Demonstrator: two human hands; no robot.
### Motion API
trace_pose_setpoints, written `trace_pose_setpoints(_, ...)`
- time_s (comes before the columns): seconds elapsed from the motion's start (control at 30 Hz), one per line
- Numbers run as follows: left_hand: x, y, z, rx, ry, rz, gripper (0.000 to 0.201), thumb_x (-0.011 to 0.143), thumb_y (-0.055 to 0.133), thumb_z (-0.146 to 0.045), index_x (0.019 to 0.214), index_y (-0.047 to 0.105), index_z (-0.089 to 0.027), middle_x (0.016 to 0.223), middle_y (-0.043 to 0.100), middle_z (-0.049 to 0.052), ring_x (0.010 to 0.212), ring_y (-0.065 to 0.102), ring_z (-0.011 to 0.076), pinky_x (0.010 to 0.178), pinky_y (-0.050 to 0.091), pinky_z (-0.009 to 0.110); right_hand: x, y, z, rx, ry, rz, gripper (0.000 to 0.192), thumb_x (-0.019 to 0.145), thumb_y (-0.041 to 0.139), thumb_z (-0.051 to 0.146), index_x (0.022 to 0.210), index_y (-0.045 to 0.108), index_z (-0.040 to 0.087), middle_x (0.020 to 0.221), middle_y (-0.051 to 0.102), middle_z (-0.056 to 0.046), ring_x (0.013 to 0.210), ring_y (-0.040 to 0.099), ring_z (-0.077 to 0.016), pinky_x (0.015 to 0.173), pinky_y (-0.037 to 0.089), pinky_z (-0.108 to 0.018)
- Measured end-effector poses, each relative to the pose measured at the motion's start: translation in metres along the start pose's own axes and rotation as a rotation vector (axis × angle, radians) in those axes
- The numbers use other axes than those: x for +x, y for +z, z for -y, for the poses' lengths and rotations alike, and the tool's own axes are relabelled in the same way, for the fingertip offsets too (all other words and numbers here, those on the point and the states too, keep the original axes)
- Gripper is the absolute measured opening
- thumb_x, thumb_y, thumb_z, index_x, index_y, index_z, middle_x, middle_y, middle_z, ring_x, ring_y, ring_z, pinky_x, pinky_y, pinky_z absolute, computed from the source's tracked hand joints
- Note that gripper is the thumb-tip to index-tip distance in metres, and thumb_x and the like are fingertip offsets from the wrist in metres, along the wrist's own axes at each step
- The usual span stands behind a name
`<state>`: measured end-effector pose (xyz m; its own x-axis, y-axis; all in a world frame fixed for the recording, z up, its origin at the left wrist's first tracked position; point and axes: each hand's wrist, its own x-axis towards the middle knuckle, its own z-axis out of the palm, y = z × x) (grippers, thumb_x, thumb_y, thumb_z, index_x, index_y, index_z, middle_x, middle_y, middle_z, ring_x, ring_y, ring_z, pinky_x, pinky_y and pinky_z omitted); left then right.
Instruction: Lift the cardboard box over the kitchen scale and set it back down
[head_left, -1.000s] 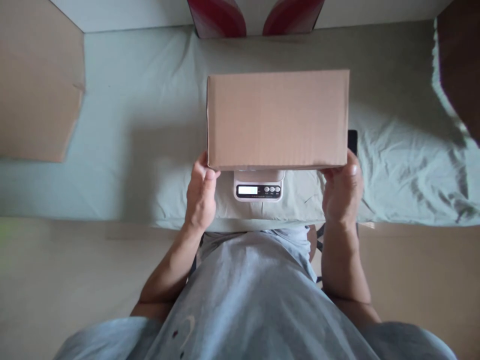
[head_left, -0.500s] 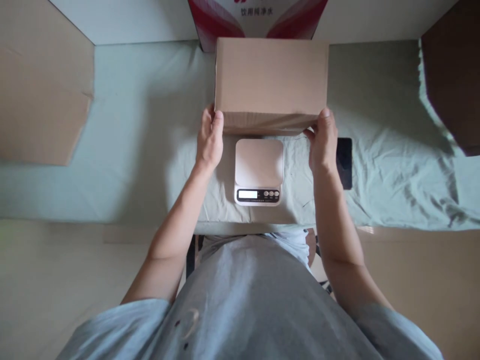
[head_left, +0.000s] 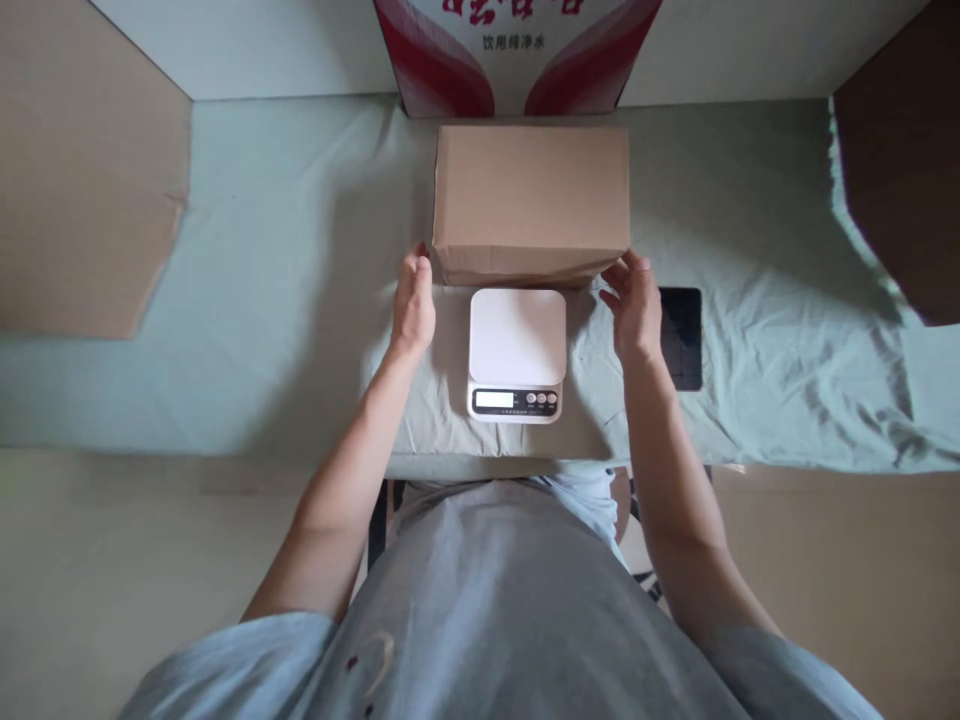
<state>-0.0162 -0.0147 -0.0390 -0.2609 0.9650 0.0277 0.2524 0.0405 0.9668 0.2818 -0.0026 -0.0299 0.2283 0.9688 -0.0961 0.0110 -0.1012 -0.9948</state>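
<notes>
A brown cardboard box [head_left: 532, 190] rests on the green cloth, just behind a white kitchen scale [head_left: 517, 340]. My left hand [head_left: 414, 310] is beside the box's near left corner, a small gap from it, fingers stretched forward and holding nothing. At the near right corner is my right hand [head_left: 636, 300], its fingers apart and close against the box edge; whether they still touch it I cannot tell. The scale's platform carries nothing, and its display is lit without readable digits.
A black phone-like slab [head_left: 681, 340] lies right of my right hand. Behind the box stands a red and white carton [head_left: 517, 60]. Larger cardboard pieces stand at the left [head_left: 82, 200] and right [head_left: 900, 170]. The cloth-covered table [head_left: 277, 250] ends just before my body.
The box, gripped between both hands before, has come down onto the cloth. My left hand has moved off its side, and my right hand has loosened at the corner.
</notes>
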Motion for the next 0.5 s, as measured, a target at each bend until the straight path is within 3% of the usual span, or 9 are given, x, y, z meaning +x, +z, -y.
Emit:
trace_pose_setpoints(0.17,0.0,0.0,0.019,0.018,0.006,-0.01,0.064,0.076,0.054,-0.073,0.108,0.062,-0.017,0.117,0.066,0.014,0.115,0.061,0.0267,0.109,0.042,0.047,-0.004,-0.003,-0.013,-0.014,0.003,-0.066,0.064,0.081,0.043,0.069,0.122,0.057,0.023,0.119,0.066,-0.009,0.111,0.065,-0.0216,0.098,0.047,-0.046)
trace_pose_setpoints(0.27,0.005,-0.002,0.019,-0.04,0.003,-0.005,0.07,0.072,0.055,-0.076,0.109,0.063,-0.018,0.12,0.065,0.015,0.119,0.059,0.0284,0.109,0.042,0.048,-0.001,-0.001,-0.008,0.007,0.012,-0.051,0.066,0.081,0.04,0.071,0.125,0.054,0.023,0.121,0.066,-0.01,0.112,0.064,-0.0212,0.096,0.049,-0.044)
trace_pose_setpoints(0.37,0.016,-0.001,0.011,-0.159,-0.018,0.012,0.072,0.075,0.047,-0.079,0.118,0.06,-0.024,0.134,0.057,0.012,0.131,0.051,0.0281,0.107,0.043,0.049,0.007,0.006,0.001,0.053,-0.018,0.028,0.072,0.08,0.035,0.074,0.132,0.049,0.026,0.134,0.059,-0.01,0.121,0.06,-0.0223,0.099,0.049,-0.044)
trace_pose_setpoints(0.5,0.024,0.008,-0.014,-0.17,-0.024,0.064,0.074,0.074,0.043,-0.082,0.114,0.061,-0.023,0.132,0.056,0.012,0.132,0.048,0.0318,0.106,0.042,0.056,0.018,0.018,0.016,-0.005,-0.122,0.137,0.071,0.082,0.03,0.076,0.127,0.054,0.026,0.135,0.059,-0.009,0.126,0.057,-0.0239,0.098,0.05,-0.044)
